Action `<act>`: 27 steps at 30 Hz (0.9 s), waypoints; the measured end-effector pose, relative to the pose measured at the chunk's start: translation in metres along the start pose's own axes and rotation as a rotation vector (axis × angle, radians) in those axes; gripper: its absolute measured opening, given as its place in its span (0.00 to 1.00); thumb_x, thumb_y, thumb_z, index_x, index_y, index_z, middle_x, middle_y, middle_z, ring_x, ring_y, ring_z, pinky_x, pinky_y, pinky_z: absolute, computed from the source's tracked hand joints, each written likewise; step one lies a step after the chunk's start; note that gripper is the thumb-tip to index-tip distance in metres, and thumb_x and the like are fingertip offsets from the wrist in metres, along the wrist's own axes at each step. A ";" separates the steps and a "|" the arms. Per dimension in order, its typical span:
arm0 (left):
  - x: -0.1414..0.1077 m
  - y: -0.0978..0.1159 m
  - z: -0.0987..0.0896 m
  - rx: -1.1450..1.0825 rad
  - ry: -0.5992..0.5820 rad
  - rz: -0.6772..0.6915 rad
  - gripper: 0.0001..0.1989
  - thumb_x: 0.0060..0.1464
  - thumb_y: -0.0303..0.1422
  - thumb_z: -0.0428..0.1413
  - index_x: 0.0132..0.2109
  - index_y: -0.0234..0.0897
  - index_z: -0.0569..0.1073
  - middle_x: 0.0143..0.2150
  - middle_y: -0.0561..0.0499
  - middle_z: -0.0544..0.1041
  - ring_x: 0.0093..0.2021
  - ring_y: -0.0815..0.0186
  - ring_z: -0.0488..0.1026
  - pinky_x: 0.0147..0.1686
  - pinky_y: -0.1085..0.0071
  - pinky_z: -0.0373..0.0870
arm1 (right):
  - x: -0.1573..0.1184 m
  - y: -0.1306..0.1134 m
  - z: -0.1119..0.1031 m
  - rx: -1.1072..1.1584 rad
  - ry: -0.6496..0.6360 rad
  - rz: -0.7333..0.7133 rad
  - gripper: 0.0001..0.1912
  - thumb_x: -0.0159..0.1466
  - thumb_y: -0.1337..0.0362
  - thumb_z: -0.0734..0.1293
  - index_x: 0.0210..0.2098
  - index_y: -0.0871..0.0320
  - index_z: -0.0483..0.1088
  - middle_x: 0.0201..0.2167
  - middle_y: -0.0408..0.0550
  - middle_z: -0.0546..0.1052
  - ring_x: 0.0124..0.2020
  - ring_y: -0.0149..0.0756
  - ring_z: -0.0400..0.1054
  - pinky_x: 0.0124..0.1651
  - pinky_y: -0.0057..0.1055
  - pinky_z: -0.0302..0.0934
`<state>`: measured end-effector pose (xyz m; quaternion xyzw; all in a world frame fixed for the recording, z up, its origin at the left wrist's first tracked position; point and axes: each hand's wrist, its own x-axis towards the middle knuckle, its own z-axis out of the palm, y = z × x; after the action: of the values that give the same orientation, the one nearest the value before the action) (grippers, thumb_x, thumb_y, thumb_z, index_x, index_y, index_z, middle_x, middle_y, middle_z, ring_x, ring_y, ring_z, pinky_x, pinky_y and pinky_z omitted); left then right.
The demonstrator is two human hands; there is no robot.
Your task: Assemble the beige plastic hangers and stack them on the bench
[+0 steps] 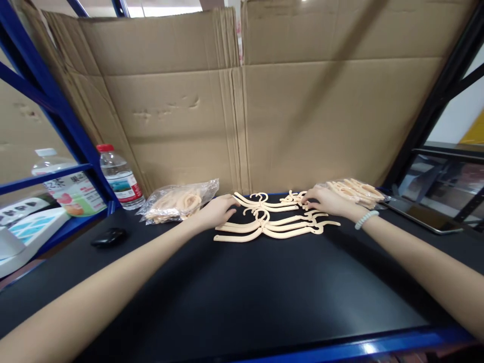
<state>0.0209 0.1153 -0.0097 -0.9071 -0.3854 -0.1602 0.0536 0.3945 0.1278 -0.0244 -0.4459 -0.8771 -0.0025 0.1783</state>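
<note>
Hands [216, 212] reach forward on outstretched arms [124, 269], fingers [229, 200] half-curled at cream hangers [247, 237], grip unclear.

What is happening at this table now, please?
A person's left hand is at the left side of cream clothes hangers on the black table, and the right hand is at their right side. Whether the fingers grip is unclear. One plastic bag lies to the left, another bag to the right.

Cream hangers [262, 227] between both hands [218, 210]
</note>
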 end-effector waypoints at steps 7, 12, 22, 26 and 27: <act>0.035 -0.021 0.028 0.048 -0.057 -0.005 0.08 0.60 0.29 0.57 0.46 0.31 0.73 0.46 0.46 0.75 0.49 0.58 0.72 0.49 0.55 0.70 | -0.002 0.013 0.007 0.014 -0.032 -0.018 0.08 0.61 0.68 0.64 0.38 0.60 0.75 0.37 0.52 0.78 0.40 0.42 0.70 0.45 0.37 0.63; 0.038 -0.025 0.035 0.080 -0.050 -0.026 0.09 0.61 0.31 0.56 0.47 0.32 0.72 0.47 0.46 0.73 0.48 0.58 0.71 0.47 0.56 0.71 | -0.004 0.014 0.015 0.014 0.025 -0.015 0.08 0.60 0.71 0.64 0.36 0.60 0.76 0.36 0.53 0.75 0.40 0.44 0.69 0.46 0.39 0.62; 0.045 -0.011 0.016 0.060 0.050 -0.056 0.07 0.63 0.31 0.52 0.43 0.32 0.71 0.39 0.49 0.74 0.41 0.62 0.73 0.44 0.60 0.70 | -0.006 0.005 0.010 0.099 0.483 0.047 0.09 0.63 0.66 0.62 0.29 0.57 0.73 0.35 0.53 0.71 0.37 0.41 0.67 0.43 0.40 0.64; 0.027 0.002 -0.003 0.005 0.168 -0.121 0.05 0.64 0.30 0.48 0.43 0.35 0.67 0.35 0.48 0.76 0.36 0.61 0.75 0.38 0.64 0.69 | -0.012 -0.008 -0.007 0.146 0.781 0.153 0.10 0.64 0.60 0.62 0.33 0.57 0.73 0.31 0.51 0.71 0.32 0.41 0.66 0.38 0.40 0.63; 0.019 0.007 -0.006 -0.014 0.195 -0.133 0.04 0.64 0.31 0.48 0.43 0.36 0.67 0.36 0.48 0.76 0.35 0.60 0.75 0.36 0.65 0.69 | -0.014 -0.014 -0.011 0.161 0.830 0.178 0.11 0.65 0.58 0.62 0.35 0.57 0.73 0.30 0.50 0.71 0.30 0.40 0.66 0.36 0.39 0.63</act>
<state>0.0365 0.1218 0.0027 -0.8601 -0.4364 -0.2537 0.0736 0.3941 0.1069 -0.0163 -0.4655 -0.6866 -0.0976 0.5499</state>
